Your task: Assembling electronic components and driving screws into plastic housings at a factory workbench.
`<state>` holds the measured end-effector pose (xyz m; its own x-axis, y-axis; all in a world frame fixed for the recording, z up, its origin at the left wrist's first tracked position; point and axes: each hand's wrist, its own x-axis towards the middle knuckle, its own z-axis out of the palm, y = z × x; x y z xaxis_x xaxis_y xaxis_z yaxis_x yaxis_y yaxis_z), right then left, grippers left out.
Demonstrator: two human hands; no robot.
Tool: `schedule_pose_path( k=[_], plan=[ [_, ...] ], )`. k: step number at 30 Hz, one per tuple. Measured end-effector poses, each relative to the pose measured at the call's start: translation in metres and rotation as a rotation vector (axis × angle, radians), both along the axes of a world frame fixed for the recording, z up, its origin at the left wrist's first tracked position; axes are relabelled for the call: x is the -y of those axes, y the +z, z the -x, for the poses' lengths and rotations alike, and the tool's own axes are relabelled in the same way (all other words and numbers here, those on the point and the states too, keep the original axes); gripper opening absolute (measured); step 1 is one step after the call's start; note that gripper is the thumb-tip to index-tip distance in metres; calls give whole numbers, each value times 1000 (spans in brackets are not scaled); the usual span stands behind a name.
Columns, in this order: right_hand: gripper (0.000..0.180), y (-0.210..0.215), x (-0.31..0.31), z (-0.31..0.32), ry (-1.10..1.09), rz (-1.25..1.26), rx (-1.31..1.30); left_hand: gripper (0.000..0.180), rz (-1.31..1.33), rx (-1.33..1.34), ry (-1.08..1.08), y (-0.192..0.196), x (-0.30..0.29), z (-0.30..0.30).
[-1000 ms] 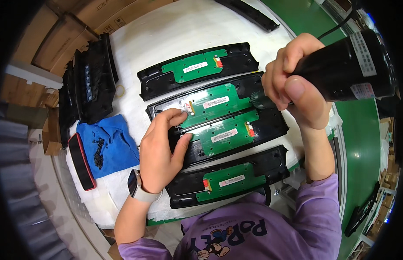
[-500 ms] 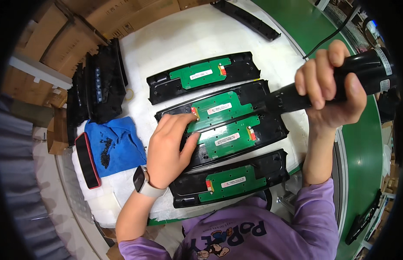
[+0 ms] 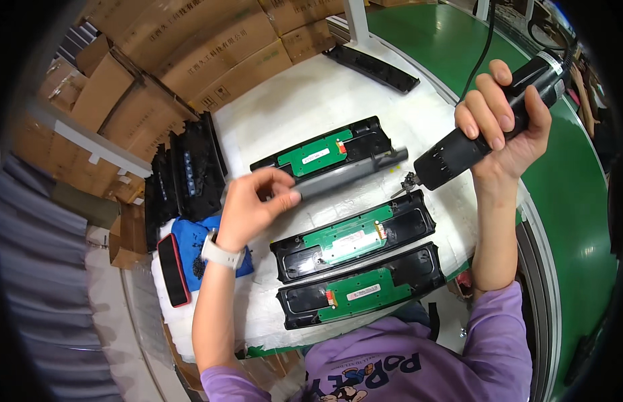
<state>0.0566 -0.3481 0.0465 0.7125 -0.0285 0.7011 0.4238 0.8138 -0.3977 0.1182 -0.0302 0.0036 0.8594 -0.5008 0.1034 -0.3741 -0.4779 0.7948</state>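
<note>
Here's the left hand (image 3: 254,208), thumb and fingers closed on the grey panel (image 3: 345,182), pinching it left of its middle. The panel is tipped up on edge, smooth face showing, slanting across the middle of the white table (image 3: 278,100); its outline is slightly blurred, and whether it touches the table I cannot tell.

Over on the right, the right hand (image 3: 506,127) is wrapped firmly around the driver (image 3: 452,157) — black, thick-bodied, nose pointing down and to the left. Small dark pieces cluster at its bit (image 3: 409,181), just beyond the right end of the panel, and a cord (image 3: 484,57) rises behind the tool.

Around the raised panel, the layout is tidy: the rear panel (image 3: 371,136) lies beyond it with its green board facing up, and two more, the middle panel (image 3: 416,216) and the front panel (image 3: 424,268), lie side by side nearer the body, boards up too. Left of them, a blue cloth (image 3: 188,234) with dark specks sits beside a red-edged phone (image 3: 173,270) — and behind those, black parts (image 3: 201,167) stand stacked.
</note>
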Motion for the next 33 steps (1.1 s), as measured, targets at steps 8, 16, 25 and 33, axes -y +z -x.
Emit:
schedule_pose_path(
  k=[8, 16, 25, 33],
  plan=[
    [28, -8, -3, -2, -50, 33, 11, 9, 21, 780, 249, -19, 14, -40],
    [28, 1, -35, 9, -123, -139, -209, 52, -237, 504, -402, 7, 19, 91],
    [32, -10, -24, -4, -9, 102, -160, 82, -714, 387, -325, -24, 31, 149],
    [38, -11, -23, -5, 66, 159, -68, 71, -519, 481, -197, -32, 29, 112]
  ],
)
